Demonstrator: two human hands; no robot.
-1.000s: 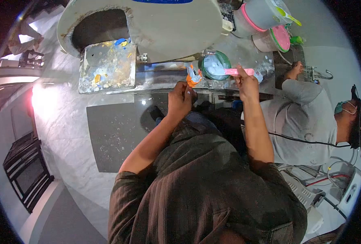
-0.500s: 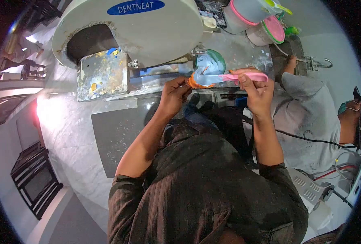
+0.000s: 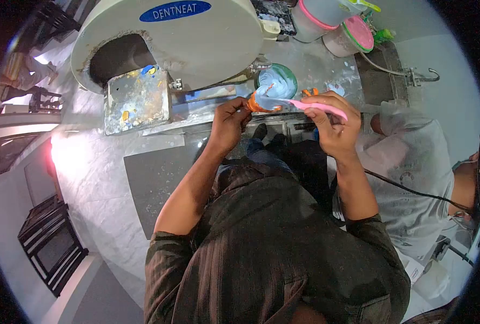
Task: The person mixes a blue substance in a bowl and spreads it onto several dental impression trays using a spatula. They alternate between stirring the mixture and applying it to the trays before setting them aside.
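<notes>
My left hand (image 3: 230,123) pinches an orange dental impression (image 3: 253,105) at its left side, just in front of the green mixing bowl (image 3: 294,85). Pale blue plaster partly covers the impression. In my right hand (image 3: 338,129) is a plaster spatula (image 3: 326,108) with a pink handle. Its blade, smeared with blue, points left and meets the plaster on the impression. More blue plaster (image 3: 277,81) fills the bowl. Fine detail of the impression is too small to make out.
A cream machine (image 3: 213,46) marked DENTNEAT stands at the back left, with a stained plate (image 3: 137,102) before it. Orange scraps (image 3: 310,92) lie right of the bowl. Lidded buckets (image 3: 341,46) stand behind. A person in a grey shirt (image 3: 413,146) is close on my right.
My right hand has tilted the spatula, so its handle now slopes down to the right. More of the bowl and the orange scraps show. The person on the right has shifted.
</notes>
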